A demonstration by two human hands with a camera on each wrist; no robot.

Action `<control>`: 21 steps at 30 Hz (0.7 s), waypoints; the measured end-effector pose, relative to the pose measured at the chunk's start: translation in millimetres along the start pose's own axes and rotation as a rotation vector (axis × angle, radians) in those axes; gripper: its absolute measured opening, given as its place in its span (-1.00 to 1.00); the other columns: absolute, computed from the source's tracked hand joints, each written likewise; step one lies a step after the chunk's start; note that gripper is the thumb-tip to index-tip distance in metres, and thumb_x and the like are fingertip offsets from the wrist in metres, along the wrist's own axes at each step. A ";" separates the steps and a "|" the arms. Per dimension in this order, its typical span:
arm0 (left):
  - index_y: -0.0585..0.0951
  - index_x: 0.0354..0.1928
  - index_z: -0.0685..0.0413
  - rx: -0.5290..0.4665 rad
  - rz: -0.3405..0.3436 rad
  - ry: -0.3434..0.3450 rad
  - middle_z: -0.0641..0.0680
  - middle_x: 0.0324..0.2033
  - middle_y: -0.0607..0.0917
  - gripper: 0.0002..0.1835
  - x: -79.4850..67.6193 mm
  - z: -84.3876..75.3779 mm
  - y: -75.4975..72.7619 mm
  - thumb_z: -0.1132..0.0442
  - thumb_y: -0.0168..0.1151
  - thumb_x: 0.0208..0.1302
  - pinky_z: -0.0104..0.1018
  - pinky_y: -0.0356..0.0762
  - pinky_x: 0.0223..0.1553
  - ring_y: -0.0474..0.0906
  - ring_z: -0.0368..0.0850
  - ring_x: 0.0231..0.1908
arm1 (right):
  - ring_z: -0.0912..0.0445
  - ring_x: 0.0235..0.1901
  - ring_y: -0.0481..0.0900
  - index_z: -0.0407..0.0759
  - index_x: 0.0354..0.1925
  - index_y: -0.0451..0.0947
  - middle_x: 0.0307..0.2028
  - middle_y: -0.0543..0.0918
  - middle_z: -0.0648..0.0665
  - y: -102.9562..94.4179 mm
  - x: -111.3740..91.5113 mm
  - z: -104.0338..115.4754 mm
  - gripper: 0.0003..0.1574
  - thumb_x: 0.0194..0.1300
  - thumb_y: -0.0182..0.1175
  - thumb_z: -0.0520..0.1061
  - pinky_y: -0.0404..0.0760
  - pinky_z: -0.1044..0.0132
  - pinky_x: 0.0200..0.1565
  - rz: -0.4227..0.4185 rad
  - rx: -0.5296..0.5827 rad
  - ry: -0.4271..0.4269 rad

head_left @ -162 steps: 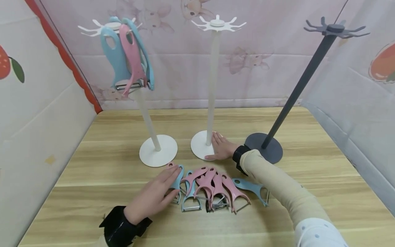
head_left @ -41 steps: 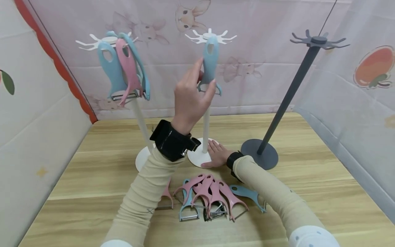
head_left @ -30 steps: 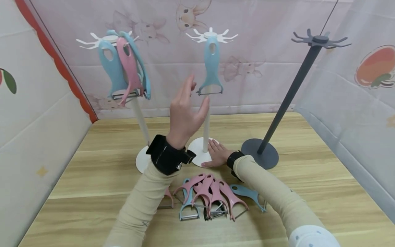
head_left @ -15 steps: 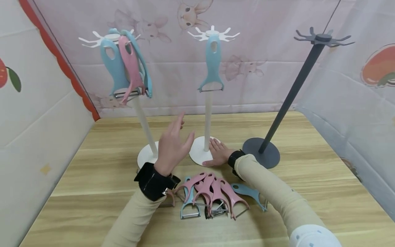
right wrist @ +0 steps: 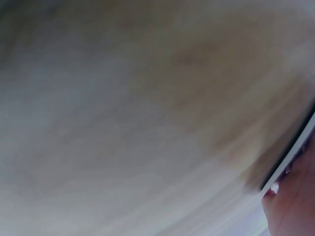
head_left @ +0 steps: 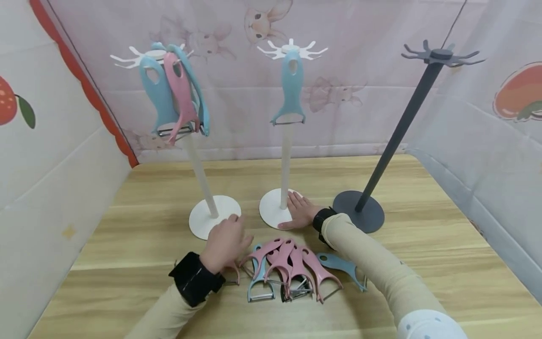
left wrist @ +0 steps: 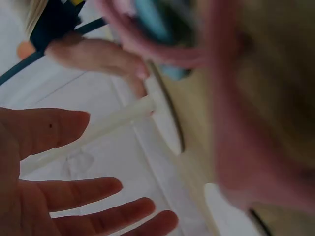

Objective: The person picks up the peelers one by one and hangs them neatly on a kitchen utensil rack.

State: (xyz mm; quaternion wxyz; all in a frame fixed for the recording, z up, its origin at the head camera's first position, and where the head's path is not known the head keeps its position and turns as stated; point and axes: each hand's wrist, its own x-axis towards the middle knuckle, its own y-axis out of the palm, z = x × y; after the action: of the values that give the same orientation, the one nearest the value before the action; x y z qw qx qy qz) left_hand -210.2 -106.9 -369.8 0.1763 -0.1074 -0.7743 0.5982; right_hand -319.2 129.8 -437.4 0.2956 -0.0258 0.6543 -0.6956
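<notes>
My left hand [head_left: 225, 241] hovers over the left end of a pile of Y-shaped peelers, partly covering a pink peeler [head_left: 232, 273]. In the left wrist view its fingers [left wrist: 88, 191] are spread and hold nothing; the pink peeler [left wrist: 236, 128] looms large and blurred beside them. My right hand [head_left: 300, 212] lies flat on the round base of the middle white stand [head_left: 271, 207]. One light blue peeler [head_left: 292, 87] hangs from a front hook of that stand. The pile mixes pink peelers [head_left: 319, 270] with a blue peeler [head_left: 259, 282].
On the left white stand [head_left: 202, 179] hang blue peelers [head_left: 157, 94] and a pink peeler [head_left: 182, 94]. A dark grey stand [head_left: 398, 136] with bare hooks stands at right. Another blue peeler [head_left: 338, 263] lies by the right sleeve. Patterned cloth walls [head_left: 372, 117] enclose the wooden table [head_left: 423, 212].
My left hand took a blue peeler from the pile's left, hung it on the middle stand, let go, and came back down to the pile. My right hand stayed on the base.
</notes>
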 end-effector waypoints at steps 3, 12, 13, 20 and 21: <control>0.55 -0.15 0.26 0.052 0.044 0.009 0.14 -0.46 0.50 -0.62 -10.5 4.2 8.9 0.11 0.22 0.07 -0.19 0.42 -0.60 0.45 -0.03 -0.54 | -0.10 0.36 -0.39 -0.33 0.38 -0.36 0.38 -0.35 -0.30 1.0 0.4 -0.3 0.28 0.13 -0.10 0.49 -0.20 0.01 0.31 0.009 -0.008 0.006; 0.43 -0.51 0.12 0.119 0.019 0.055 -0.03 -0.74 0.33 -0.84 -31.4 13.7 21.9 0.25 0.22 0.03 -0.28 0.24 -0.77 0.31 -0.17 -0.73 | -0.09 0.36 -0.37 -0.33 0.39 -0.32 0.39 -0.33 -0.29 3.8 0.9 -1.5 0.27 0.13 -0.10 0.49 -0.19 0.01 0.31 -0.009 -0.014 0.022; 0.42 -0.53 0.11 0.114 0.024 0.058 -0.06 -0.76 0.32 -0.83 -32.5 14.2 22.6 0.25 0.22 0.03 -0.29 0.22 -0.78 0.29 -0.19 -0.73 | -0.10 0.36 -0.37 -0.33 0.39 -0.32 0.39 -0.33 -0.30 3.9 1.0 -1.4 0.28 0.13 -0.10 0.49 -0.19 0.01 0.31 -0.008 -0.010 0.022; 0.37 -0.59 0.09 0.081 0.043 0.072 -0.08 -0.75 0.28 -0.79 -34.0 17.5 24.2 0.29 0.26 -0.05 -0.32 0.21 -0.75 0.23 -0.21 -0.72 | -0.11 0.36 -0.38 -0.34 0.38 -0.33 0.39 -0.34 -0.31 2.5 2.4 -0.3 0.27 0.14 -0.10 0.48 -0.19 0.00 0.31 0.003 -0.006 0.024; 0.36 -0.60 0.08 0.074 0.039 0.074 -0.08 -0.75 0.28 -0.78 -33.3 18.2 24.5 0.30 0.26 -0.06 -0.32 0.21 -0.75 0.23 -0.21 -0.72 | -0.11 0.36 -0.38 -0.34 0.38 -0.33 0.38 -0.34 -0.31 2.1 2.4 -0.1 0.27 0.14 -0.10 0.48 -0.19 -0.01 0.31 0.003 -0.011 0.024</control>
State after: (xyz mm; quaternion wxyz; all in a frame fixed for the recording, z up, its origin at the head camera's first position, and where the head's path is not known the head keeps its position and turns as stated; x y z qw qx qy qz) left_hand -188.1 -129.3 -402.2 0.1969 -0.1379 -0.7423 0.6254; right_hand -320.5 128.8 -440.2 0.2885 -0.0179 0.6616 -0.6919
